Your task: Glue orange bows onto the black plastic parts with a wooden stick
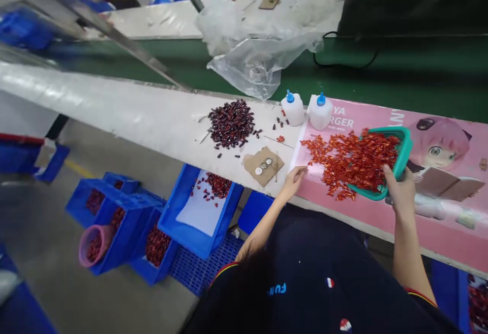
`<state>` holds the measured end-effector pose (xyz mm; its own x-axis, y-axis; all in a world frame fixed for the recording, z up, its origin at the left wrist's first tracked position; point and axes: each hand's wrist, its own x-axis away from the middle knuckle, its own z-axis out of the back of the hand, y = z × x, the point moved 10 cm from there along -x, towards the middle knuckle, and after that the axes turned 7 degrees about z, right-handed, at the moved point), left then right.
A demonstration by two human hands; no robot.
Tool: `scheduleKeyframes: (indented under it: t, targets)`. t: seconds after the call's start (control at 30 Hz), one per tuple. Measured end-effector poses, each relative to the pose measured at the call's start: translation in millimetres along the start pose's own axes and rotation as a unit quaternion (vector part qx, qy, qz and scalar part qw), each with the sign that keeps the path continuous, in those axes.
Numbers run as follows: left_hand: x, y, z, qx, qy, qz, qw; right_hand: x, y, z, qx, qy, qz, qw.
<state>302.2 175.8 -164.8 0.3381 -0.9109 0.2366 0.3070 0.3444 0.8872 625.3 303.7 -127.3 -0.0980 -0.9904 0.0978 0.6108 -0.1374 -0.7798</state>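
Head camera: what do you have in the right fingers [389, 175]?

From my seat, I see them clamped on the near corner of the basket [406, 147], thumb inside the rim. It looks tilted down toward the left fingers [300, 172].

And the red bits [354, 156]?

I see them heaped in the basket beside the right thumb, spreading leftward over the pink mat [453, 232], nearly to the left fingers.

How do the left fingers stand?

Slightly curled, at the mat's left end, near the desk's [152, 108] near edge. I can't tell how far they part, or whether they hold anything small.

What lies about them?

Just left, I have the cardboard [251, 167] with small round pieces on it. Farther left and beyond is the dark pile [232, 123]. Straight beyond the left fingers, two blue-capped bottles [293, 111] stand upright. Left of those fingers and lower than the desk, I see a blue tray [186, 245] with dark-red bits on white paper [198, 214].
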Motion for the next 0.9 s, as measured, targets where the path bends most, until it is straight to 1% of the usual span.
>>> scheduleKeyframes:
  t: [0.1,0.17,0.27,0.33,0.43,0.6,0.7,0.77,0.8,0.83,0.9]
  targets:
    - [-48,7,-10.2,-0.03,0.001,-0.041,0.999,14,-6,-1,0.035,0.021,-0.058,0.997]
    - [-79,10,-11.8,-0.049,0.008,-0.059,0.997,23,-14,-4,0.054,0.032,-0.088,0.994]
    - [-116,10,-2.9,-0.075,0.024,-0.072,0.994,35,-30,-10,0.082,0.044,-0.112,0.989]
    - [-130,7,10.3,-0.091,0.03,-0.074,0.993,43,-41,-11,0.113,0.057,-0.12,0.985]
    - [-138,1,41.0,-0.11,0.045,-0.067,0.991,56,-51,-11,0.16,0.075,-0.14,0.974]
    - [-139,-19,103.4,-0.12,0.11,-0.034,0.986,75,-61,-15,0.194,0.083,-0.167,0.963]
    - [-139,-33,129.0,-0.116,0.144,-0.022,0.983,79,-70,-18,0.217,0.087,-0.16,0.959]
    - [-138,-37,135.2,-0.112,0.148,-0.028,0.982,81,-76,-20,0.237,0.089,-0.15,0.956]
    - [-138,-36,133.6,-0.11,0.14,-0.038,0.983,82,-77,-22,0.245,0.085,-0.146,0.955]
    - [-138,-34,128.6,-0.108,0.124,-0.053,0.985,83,-78,-24,0.254,0.081,-0.145,0.953]
    - [-138,-23,108.4,-0.105,0.068,-0.095,0.988,87,-80,-29,0.27,0.075,-0.146,0.949]
